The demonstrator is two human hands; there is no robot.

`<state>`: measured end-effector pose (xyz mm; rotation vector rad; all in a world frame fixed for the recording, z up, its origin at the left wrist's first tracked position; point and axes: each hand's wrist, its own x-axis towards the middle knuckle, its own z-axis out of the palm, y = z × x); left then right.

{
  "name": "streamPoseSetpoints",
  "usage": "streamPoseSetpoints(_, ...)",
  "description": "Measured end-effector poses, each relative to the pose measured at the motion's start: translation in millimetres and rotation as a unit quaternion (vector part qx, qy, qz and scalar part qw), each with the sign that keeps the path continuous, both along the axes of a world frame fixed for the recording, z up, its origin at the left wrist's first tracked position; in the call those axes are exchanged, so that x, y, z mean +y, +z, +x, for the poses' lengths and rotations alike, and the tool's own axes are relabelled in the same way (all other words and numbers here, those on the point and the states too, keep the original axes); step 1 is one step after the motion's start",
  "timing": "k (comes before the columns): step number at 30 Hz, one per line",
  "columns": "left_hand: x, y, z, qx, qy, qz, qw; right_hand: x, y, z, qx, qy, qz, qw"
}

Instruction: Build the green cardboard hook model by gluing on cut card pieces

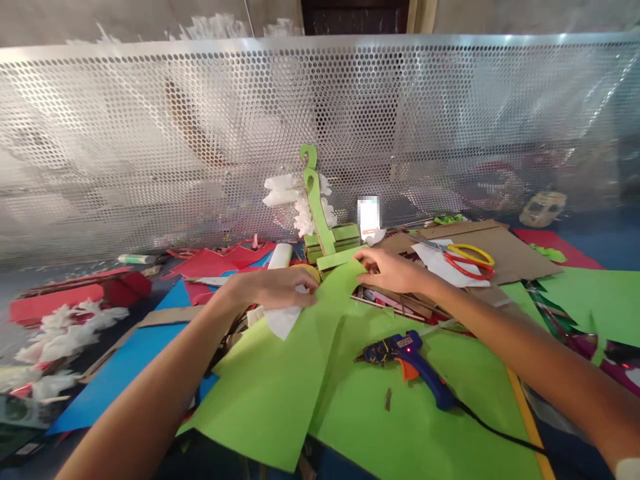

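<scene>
A long green sheet of paper (270, 380) slants up from the lower middle, its narrow top end between my hands. My left hand (280, 287) is closed at the sheet's left edge, and a piece of white tissue (284, 323) shows below its fingers. With fingertips curled in, my right hand (387, 268) grips the top right edge. Just beyond stands a green cut-out with curled ends (316, 200), on a green block-like base (345, 241). A blue glue gun (425, 370), its red light lit, rests on another green sheet (390, 440) at right.
Yellow-and-red-handled scissors (470, 260) lie on white paper and cardboard (500, 243). Blue sheets (115, 373), red cut pieces (215, 262) and a red box-like form (80, 297) are on the left. A perforated metal panel (225, 120) spans the back. The glue gun's cord (500, 433) trails right.
</scene>
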<state>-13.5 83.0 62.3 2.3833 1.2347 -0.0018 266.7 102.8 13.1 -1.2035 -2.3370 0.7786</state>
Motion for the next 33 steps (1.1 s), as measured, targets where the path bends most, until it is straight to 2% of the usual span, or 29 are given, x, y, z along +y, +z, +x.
streamPoseSetpoints(3, 3.3, 14.7, -18.3, -0.056, 0.041, -0.086, 0.994, 0.7, -0.6, -1.0, 0.081, 0.001, -0.076, 0.994)
streamPoseSetpoints(6, 3.4, 26.2, -31.5, -0.155, 0.126, -0.074, 0.977, -5.9, 0.7, -6.7, 0.166, 0.031, -0.165, 0.972)
streamPoseSetpoints(9, -2.6, 33.7, -31.4, -0.297, 0.193, -0.038, 0.934, -20.1, 3.0, -17.9, 0.254, 0.075, -0.232, 0.936)
streamPoseSetpoints(12, -12.3, 38.8, -20.5, -0.407, 0.22, -0.024, 0.886, -33.5, 8.5, -26.6, 0.313, 0.084, -0.225, 0.919)
streamPoseSetpoints(15, -18.8, 41.4, -10.8, -0.449, 0.229, -0.008, 0.864, -37.3, 21.1, -21.8, 0.343, 0.029, -0.171, 0.923)
streamPoseSetpoints(18, -18.3, 40.2, -9.0, -0.463, 0.236, 0.007, 0.855, -32.2, 40.9, -0.2, 0.305, -0.002, -0.152, 0.94)
streamPoseSetpoints(21, -12.4, 34.9, -12.5, -0.494, 0.234, 0.015, 0.837, -24.5, 59.8, 30.7, 0.214, 0.055, -0.2, 0.954)
streamPoseSetpoints(23, -6.2, 29.4, -16.0, -0.478, 0.228, -0.009, 0.849, -18.4, 67.1, 50.8, 0.174, 0.07, -0.224, 0.956)
streamPoseSetpoints(26, 6.2, 16.5, -20.3, -0.368, 0.21, -0.089, 0.902, -5.9, 68.0, 76.0, 0.136, 0.059, -0.239, 0.96)
streamPoseSetpoints(28, 16.4, 3.3, -21.1, -0.308, 0.181, -0.123, 0.926, 4.8, 63.7, 89.6, 0.085, 0.053, -0.238, 0.966)
streamPoseSetpoints(30, 27.4, -12.9, -19.4, -0.287, 0.148, -0.146, 0.935, 15.7, 58.1, 100.8, 0.011, 0.05, -0.211, 0.976)
streamPoseSetpoints(33, 41.8, -37.4, -13.0, -0.275, 0.127, -0.134, 0.943, 27.3, 51.0, 109.4, -0.116, 0.023, -0.095, 0.988)
